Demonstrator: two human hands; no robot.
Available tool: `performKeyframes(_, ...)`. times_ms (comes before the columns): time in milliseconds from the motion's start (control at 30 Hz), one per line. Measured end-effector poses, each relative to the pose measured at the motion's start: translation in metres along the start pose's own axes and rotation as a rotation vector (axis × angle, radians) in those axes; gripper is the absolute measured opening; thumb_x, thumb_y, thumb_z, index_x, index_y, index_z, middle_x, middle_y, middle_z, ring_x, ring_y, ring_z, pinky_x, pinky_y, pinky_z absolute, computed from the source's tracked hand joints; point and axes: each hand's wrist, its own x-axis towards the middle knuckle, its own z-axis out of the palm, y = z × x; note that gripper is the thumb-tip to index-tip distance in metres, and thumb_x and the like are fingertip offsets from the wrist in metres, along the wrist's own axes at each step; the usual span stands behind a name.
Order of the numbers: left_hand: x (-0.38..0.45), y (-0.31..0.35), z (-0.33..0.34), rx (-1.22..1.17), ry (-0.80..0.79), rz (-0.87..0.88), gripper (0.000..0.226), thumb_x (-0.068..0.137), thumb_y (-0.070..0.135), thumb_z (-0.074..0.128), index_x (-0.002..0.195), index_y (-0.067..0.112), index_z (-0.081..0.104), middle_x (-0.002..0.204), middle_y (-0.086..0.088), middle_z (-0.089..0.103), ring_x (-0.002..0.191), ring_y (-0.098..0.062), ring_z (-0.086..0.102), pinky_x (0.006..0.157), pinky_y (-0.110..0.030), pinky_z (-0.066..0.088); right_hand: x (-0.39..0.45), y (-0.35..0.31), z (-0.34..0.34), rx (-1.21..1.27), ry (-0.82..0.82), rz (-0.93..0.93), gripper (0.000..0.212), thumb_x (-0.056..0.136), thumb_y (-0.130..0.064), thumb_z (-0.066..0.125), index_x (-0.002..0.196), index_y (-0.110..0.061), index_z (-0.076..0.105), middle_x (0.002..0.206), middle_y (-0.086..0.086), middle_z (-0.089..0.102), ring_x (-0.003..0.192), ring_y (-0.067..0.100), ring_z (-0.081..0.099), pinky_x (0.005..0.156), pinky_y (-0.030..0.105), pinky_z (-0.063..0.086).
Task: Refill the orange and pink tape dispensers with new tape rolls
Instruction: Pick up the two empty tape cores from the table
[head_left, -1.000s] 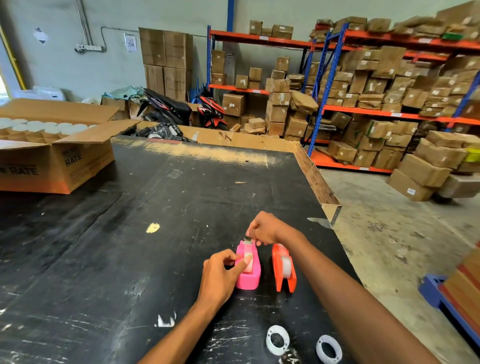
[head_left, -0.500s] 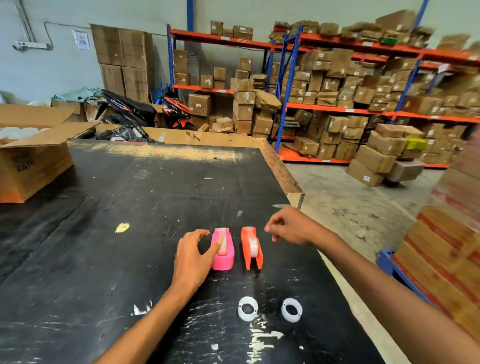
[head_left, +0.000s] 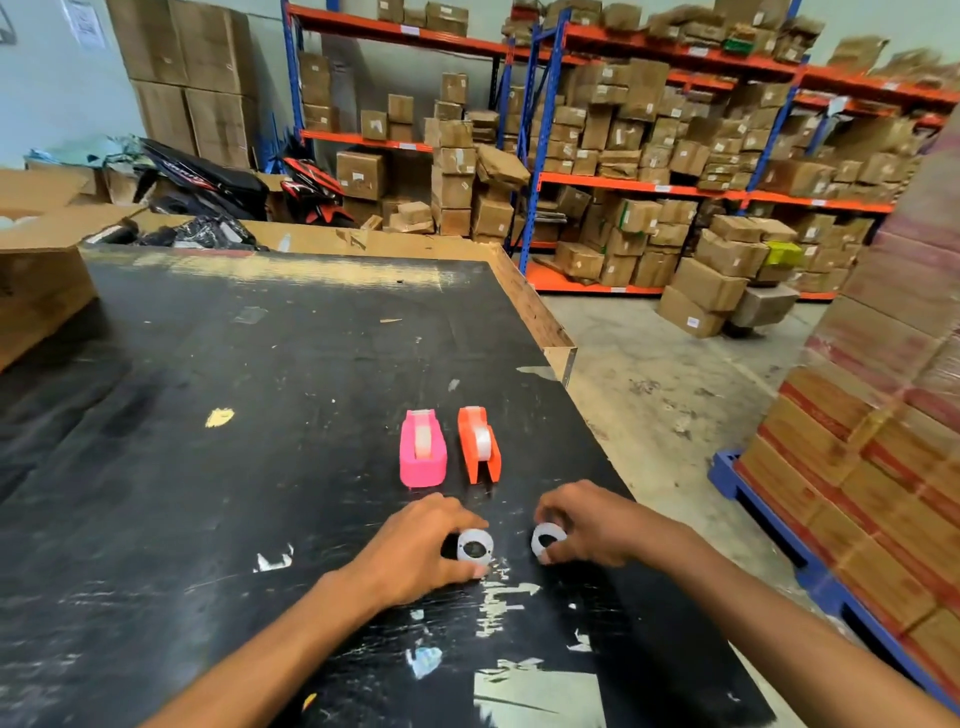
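hands off dispensers, now on white rings (head_left: 475, 546) | no legible writing

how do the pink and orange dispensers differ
The pink dispenser is wider and rounded, its near end closed; the orange dispenser is narrower and angular, its near end split by an open slot. Pink stands left, orange right. Both stand upright side by side on the black table, each with a tape roll inside, untouched by the hands.

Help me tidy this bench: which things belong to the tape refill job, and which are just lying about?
Job: pink dispenser; orange dispenser; two white rings, one at the left hand, one at the right hand.

Lying about: open cardboard box; black bag.
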Motion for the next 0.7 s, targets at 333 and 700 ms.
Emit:
performKeyframes(333, -0.058, -0.064, -0.055, 0.006, 0.194, -0.247, 0.040, 0.076, 0.042, 0.068, 0.113, 0.028, 0.065, 0.103, 0.010, 0.067, 0.098, -0.011, 0.060, 0.089, -0.036, 0.051, 0.046, -0.102, 0.000, 0.059, 0.067, -0.279, 0.027, 0.079, -0.029, 0.073, 0.100, -0.016, 0.065, 0.096, 0.005, 0.067, 0.089, 0.022, 0.060, 0.079, 0.040, 0.051)
performKeyframes(700, -0.067, -0.115, -0.102, -0.001, 0.276, -0.487, 0.047, 0.078, 0.036, 0.069, 0.121, 0.021, 0.061, 0.115, 0.003, 0.070, 0.105, -0.019, 0.064, 0.089, -0.039, 0.053, 0.130, -0.163, 0.000, -0.408, 0.267, -0.352, 0.032, 0.080, -0.035, 0.065, 0.101, -0.012, 0.066, 0.099, 0.012, 0.073, 0.104, 0.032, 0.060, 0.109, 0.043, 0.018)
